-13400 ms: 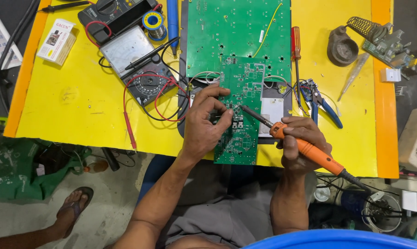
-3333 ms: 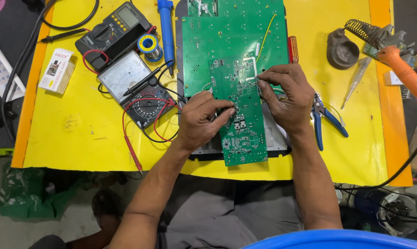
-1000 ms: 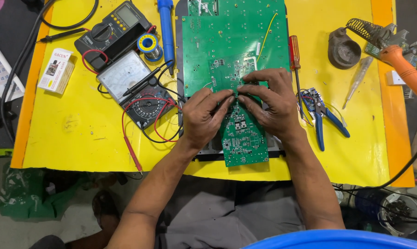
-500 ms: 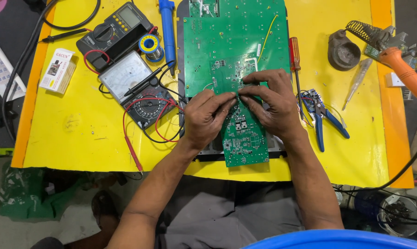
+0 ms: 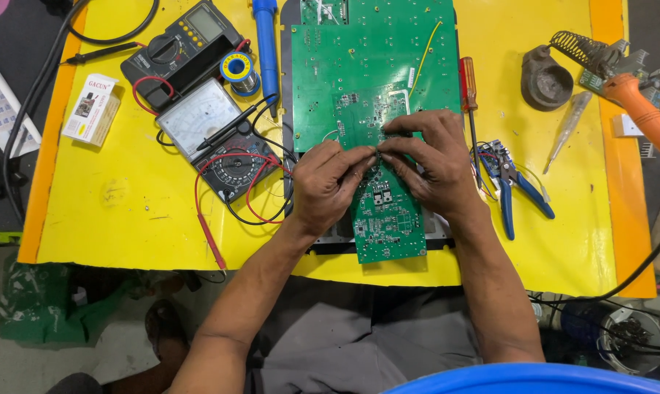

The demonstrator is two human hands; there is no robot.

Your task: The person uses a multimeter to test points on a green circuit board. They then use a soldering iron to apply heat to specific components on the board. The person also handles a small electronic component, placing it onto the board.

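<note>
A large green circuit board (image 5: 374, 66) lies on the yellow table (image 5: 111, 211), with a narrower green board (image 5: 388, 219) reaching toward me. My left hand (image 5: 330, 182) and my right hand (image 5: 428, 157) rest on the board side by side. Their fingertips meet at a small dark part (image 5: 379, 152) on the narrow board and pinch at it. What sits under the fingers is hidden.
Left of the boards are an analog meter (image 5: 213, 138) with red and black leads, a dark digital multimeter (image 5: 180, 47), a solder spool (image 5: 236, 67) and a blue tool (image 5: 266, 36). Right: red screwdriver (image 5: 469, 87), blue-handled pliers (image 5: 509, 182), orange soldering iron (image 5: 640, 109) on its stand.
The soldering iron went from my right hand to the stand at the right. Both hands have since closed together over the narrow board; in the last second they barely shift.
</note>
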